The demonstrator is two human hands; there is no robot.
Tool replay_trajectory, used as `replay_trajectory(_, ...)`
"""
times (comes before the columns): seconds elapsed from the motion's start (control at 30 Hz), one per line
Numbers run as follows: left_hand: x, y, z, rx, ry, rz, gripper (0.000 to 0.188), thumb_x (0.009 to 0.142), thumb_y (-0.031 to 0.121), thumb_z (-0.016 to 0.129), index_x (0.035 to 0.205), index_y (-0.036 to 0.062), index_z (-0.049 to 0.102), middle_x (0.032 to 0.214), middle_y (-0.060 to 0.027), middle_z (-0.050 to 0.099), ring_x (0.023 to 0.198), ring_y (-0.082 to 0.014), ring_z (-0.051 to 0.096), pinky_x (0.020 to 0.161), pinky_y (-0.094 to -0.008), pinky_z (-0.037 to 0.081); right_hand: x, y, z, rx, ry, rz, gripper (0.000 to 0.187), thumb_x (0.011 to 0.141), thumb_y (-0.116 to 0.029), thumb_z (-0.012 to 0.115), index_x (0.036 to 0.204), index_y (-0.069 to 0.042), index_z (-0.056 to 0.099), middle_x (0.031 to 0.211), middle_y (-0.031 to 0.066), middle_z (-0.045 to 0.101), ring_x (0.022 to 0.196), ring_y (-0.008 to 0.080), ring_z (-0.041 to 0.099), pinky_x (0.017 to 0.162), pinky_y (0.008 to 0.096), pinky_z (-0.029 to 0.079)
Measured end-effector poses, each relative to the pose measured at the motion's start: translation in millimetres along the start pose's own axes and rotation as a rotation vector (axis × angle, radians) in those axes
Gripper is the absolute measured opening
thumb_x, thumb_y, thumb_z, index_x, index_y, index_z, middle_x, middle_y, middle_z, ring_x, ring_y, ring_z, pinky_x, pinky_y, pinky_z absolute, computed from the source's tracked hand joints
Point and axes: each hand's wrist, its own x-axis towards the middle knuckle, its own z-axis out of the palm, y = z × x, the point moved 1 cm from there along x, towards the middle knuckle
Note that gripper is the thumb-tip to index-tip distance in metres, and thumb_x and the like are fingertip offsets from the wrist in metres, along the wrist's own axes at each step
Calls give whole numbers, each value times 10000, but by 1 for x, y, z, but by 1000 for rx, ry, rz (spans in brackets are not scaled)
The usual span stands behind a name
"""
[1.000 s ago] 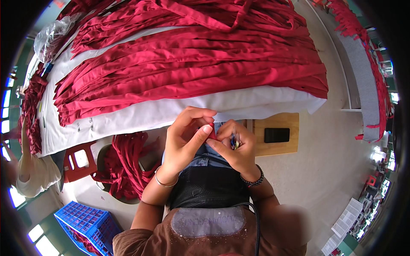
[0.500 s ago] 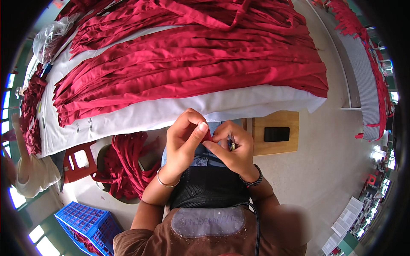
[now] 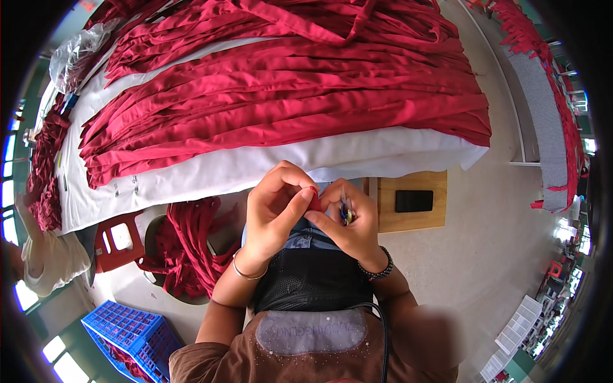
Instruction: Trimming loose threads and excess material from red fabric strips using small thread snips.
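Note:
In front of my body, my left hand (image 3: 276, 209) pinches a small piece of red fabric (image 3: 315, 202) between thumb and fingertips. Opposite it, my right hand (image 3: 355, 220) is closed, with thumb and forefinger pressed at the same fabric; most of the piece is hidden by my fingers. A small blue and yellowish object (image 3: 348, 214) is tucked in my right hand, too covered to name. Just beyond both hands, long red fabric strips (image 3: 287, 96) lie heaped in rows over a white cloth (image 3: 383, 148) on the table.
A black phone (image 3: 414, 201) lies on a wooden stool (image 3: 408, 220) to the right. At left are a tub of red strips (image 3: 191, 249), a red plastic stool (image 3: 119, 242) and a blue crate (image 3: 131, 338). A co-worker (image 3: 54, 258) is at the far left.
My left fingertips have shifted slightly, and a bit of red fabric now shows at the tip of the left thumb. The co-worker's arm at the left has moved a little.

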Motion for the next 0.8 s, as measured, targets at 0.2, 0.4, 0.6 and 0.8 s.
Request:
replay_trajectory(0.2, 0, -1, -6, 15, 3, 69, 60, 857, -65, 537, 875, -23, 575, 905, -68, 527, 752, -111, 565, 681, -227, 459, 0, -1, 2, -18, -27, -15, 185, 751, -54, 770, 760, -58, 586, 703, -42, 557, 491, -7, 342, 453, 191, 233)
replay_trajectory(0.4, 0, -6, -3, 16, 22, 22, 80, 875, -8, 574, 951, -27, 582, 933, -68, 542, 762, -95, 566, 677, -214, 460, -4, 1, 1, -7, -55, -20, 125, 804, -68, 729, 816, -31, 611, 733, -18, 587, 533, 17, 428, 482, 200, 308)
replay_trajectory(0.6, -9, -12, -21, 334, -259, -76, 351, 865, 194, 679, 1090, -46, 555, 956, -107, 619, 863, -203, 634, 785, -323, 490, 4, -23, -38, 216, 151, 62, 101, 954, -125, 542, 910, -33, 535, 669, 66, 617, 444, 30, 439, 412, 188, 330)
replay_trajectory(0.8, -39, -12, -81, 872, -249, -80, 276, 750, 96, 771, 950, -5, 610, 796, -111, 636, 675, -219, 609, 604, -305, 465, 18, -83, -200, 597, 785, -365, 237, 994, -259, 487, 956, -37, 562, 523, -22, 389, 386, 24, 262, 387, 175, 228)
